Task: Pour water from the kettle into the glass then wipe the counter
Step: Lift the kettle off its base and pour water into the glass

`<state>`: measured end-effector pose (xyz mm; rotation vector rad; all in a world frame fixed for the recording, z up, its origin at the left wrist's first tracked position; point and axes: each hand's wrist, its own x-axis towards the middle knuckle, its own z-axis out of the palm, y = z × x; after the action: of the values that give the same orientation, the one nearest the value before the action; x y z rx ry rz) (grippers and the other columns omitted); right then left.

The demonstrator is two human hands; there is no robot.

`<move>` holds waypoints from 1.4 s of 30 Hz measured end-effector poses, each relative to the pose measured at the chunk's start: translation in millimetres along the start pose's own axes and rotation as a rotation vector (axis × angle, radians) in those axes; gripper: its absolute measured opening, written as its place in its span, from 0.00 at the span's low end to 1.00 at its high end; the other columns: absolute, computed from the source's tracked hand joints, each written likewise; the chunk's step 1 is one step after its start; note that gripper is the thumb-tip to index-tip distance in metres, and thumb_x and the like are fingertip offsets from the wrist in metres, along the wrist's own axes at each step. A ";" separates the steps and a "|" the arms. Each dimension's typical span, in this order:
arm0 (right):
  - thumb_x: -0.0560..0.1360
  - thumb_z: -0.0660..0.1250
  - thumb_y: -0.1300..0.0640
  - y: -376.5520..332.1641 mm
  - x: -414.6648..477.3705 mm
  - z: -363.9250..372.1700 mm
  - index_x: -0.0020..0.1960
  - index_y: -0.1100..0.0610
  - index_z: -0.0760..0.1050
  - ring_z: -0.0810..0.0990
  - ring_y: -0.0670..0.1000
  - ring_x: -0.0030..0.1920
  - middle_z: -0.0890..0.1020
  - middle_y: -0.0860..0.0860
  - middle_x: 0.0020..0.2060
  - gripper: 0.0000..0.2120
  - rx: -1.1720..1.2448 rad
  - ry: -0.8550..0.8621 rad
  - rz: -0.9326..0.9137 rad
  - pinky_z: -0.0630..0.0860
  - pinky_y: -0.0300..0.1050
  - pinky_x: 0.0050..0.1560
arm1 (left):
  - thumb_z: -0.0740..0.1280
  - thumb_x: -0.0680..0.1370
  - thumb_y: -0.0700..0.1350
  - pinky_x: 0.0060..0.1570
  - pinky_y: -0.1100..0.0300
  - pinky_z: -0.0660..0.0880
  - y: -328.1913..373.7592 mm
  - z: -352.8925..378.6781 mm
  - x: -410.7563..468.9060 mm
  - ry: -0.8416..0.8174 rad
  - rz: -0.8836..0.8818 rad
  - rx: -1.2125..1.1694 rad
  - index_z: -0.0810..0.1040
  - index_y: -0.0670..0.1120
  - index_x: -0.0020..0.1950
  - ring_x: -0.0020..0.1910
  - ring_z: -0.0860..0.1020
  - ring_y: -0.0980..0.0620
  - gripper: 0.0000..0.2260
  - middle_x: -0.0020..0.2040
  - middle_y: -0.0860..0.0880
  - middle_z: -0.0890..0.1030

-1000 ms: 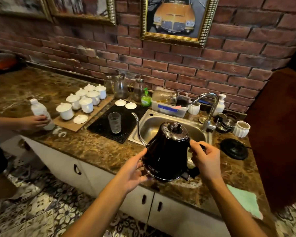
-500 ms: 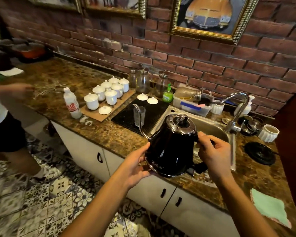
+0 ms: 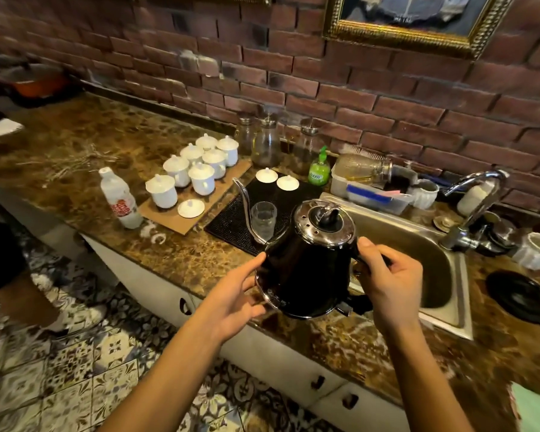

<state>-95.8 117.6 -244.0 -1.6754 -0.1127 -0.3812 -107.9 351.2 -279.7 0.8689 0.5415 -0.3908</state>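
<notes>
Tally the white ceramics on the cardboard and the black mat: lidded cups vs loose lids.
Lidded white cups on the cardboard: 7, e.g. front cup, back cup
Loose white lids: 3, one on the cardboard, two on the black mat at and
Total: 10

- The kettle (image 3: 306, 269) handle is mostly covered by the right hand (image 3: 390, 285); only a dark stub shows below it
- The kettle's lower left side is hidden behind the left hand (image 3: 231, 304)
- The glass (image 3: 263, 220) is partly crossed by the thin spout; whether it holds water cannot be told
- The green cloth (image 3: 536, 406) is cut off at the bottom right corner
- The framed picture (image 3: 418, 23) is cropped by the top edge
- The orange pot (image 3: 38, 84) at far left is blurred
</notes>
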 end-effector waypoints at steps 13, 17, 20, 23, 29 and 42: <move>0.78 0.69 0.51 9.7 58.0 46.0 0.30 0.66 0.73 0.66 0.44 0.25 0.71 0.56 0.23 0.24 -0.032 0.076 0.000 0.61 0.31 0.28 | 0.78 0.67 0.48 0.65 0.35 0.75 69.1 4.7 67.4 -0.045 -0.048 0.025 0.89 0.44 0.48 0.59 0.81 0.38 0.12 0.50 0.42 0.84; 0.78 0.69 0.49 7.8 70.7 55.1 0.29 0.56 0.76 0.68 0.49 0.26 0.73 0.53 0.23 0.21 -0.045 0.107 0.013 0.63 0.38 0.29 | 0.79 0.68 0.48 0.58 0.41 0.81 87.5 6.2 83.3 -0.077 -0.058 0.058 0.88 0.44 0.48 0.48 0.85 0.42 0.13 0.48 0.43 0.84; 0.76 0.69 0.46 4.1 78.1 66.1 0.30 0.60 0.75 0.67 0.62 0.28 0.72 0.60 0.25 0.23 -0.070 0.150 0.005 0.63 0.47 0.30 | 0.79 0.68 0.48 0.57 0.41 0.81 102.1 2.4 94.3 -0.112 -0.074 0.078 0.88 0.43 0.51 0.49 0.84 0.41 0.14 0.49 0.42 0.85; 0.76 0.69 0.44 2.6 82.5 80.4 0.28 0.62 0.73 0.68 0.66 0.29 0.72 0.62 0.25 0.26 -0.111 0.201 0.008 0.64 0.54 0.30 | 0.79 0.67 0.48 0.56 0.42 0.81 120.7 -3.2 104.6 -0.160 -0.089 0.104 0.87 0.44 0.49 0.48 0.82 0.42 0.14 0.46 0.43 0.86; 0.77 0.70 0.43 -0.1 85.7 121.3 0.29 0.58 0.73 0.65 0.52 0.27 0.70 0.50 0.23 0.25 -0.137 0.319 0.012 0.60 0.51 0.30 | 0.78 0.67 0.48 0.59 0.41 0.80 167.5 -18.6 121.8 -0.240 -0.128 0.196 0.84 0.43 0.58 0.53 0.81 0.41 0.21 0.50 0.42 0.85; 0.79 0.68 0.47 -17.3 62.0 207.3 0.29 0.50 0.76 0.65 0.52 0.27 0.71 0.49 0.23 0.21 -0.341 0.560 0.018 0.60 0.53 0.29 | 0.80 0.65 0.50 0.58 0.44 0.78 224.2 -51.0 167.9 -0.448 -0.356 0.315 0.79 0.47 0.45 0.51 0.71 0.42 0.15 0.42 0.47 0.71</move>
<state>-4.8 314.0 -227.8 -1.8360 0.4027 -0.8780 130.4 506.8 -269.5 0.9493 0.2160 -0.9896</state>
